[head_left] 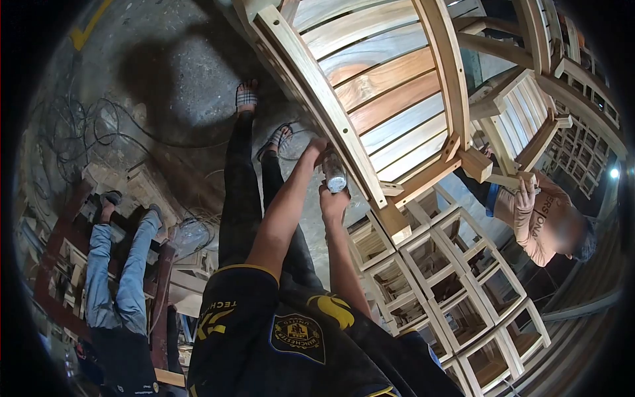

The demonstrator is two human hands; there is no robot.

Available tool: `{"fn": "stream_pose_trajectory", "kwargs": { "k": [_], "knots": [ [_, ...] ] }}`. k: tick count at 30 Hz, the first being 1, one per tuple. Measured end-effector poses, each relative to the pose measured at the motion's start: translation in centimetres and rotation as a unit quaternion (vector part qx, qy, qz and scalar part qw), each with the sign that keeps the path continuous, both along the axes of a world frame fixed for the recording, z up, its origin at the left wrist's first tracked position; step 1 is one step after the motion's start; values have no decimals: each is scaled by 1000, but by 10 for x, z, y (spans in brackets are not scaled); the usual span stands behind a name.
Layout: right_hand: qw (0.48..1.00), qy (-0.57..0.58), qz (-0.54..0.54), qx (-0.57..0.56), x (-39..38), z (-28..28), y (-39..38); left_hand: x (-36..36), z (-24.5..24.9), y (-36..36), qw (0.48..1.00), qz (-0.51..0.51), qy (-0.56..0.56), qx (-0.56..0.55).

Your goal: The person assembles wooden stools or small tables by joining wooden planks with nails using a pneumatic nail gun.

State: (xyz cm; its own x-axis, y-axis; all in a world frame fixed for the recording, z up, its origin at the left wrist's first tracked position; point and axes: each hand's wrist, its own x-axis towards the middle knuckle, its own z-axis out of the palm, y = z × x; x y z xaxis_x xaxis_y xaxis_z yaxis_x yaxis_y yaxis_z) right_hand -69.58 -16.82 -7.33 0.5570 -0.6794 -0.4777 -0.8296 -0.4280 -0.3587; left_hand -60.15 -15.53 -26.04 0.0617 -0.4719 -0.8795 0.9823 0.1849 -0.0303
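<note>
My left hand (319, 149) is closed round the upper end of a greyish, shiny cylindrical object (335, 173). My right hand (335, 200) grips its lower end, and the fingers are partly hidden. What the object is cannot be made out clearly. Both hands are right beside the long edge rail (331, 112) of a large wooden piece with curved slats (390, 86). The rail has small dark holes along it.
Stacked wooden frames (456, 291) stand at lower right. A co-worker in a tan top (529, 212) handles another slatted piece (522, 119) at right. Another person's blue-trousered legs (135, 278) are at left. Cables (99, 135) lie on the concrete floor (192, 79).
</note>
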Motion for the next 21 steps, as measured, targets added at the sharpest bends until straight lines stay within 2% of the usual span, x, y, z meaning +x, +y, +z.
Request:
{"fn": "stream_pose_trajectory", "kwargs": {
  "k": [2,3,6,7,10,14,17,21],
  "knots": [
    [998,34,7,-52,2,-7,4,2,-1,-7,1000,-4,-6,-1],
    [997,-20,0,-77,2,-15,6,4,-1,-10,1000,-2,-9,-2],
    [993,-35,-106,38,-4,-32,-1,9,-3,-12,1000,-3,-21,-7],
    [990,-78,-110,31,-8,-41,-2,10,-2,-11,1000,-4,-23,-7],
    [991,-87,-95,44,-17,-38,-6,15,0,-8,999,-8,-32,-13],
    [996,-90,-20,2,-22,-34,-7,17,3,-6,999,-12,-40,-19],
    [996,-81,-29,-8,-25,-39,-6,21,5,-5,998,-12,-49,-24],
    [995,-27,-70,69,-21,-38,-12,23,4,-3,998,-19,-57,-22]
  ]
}}
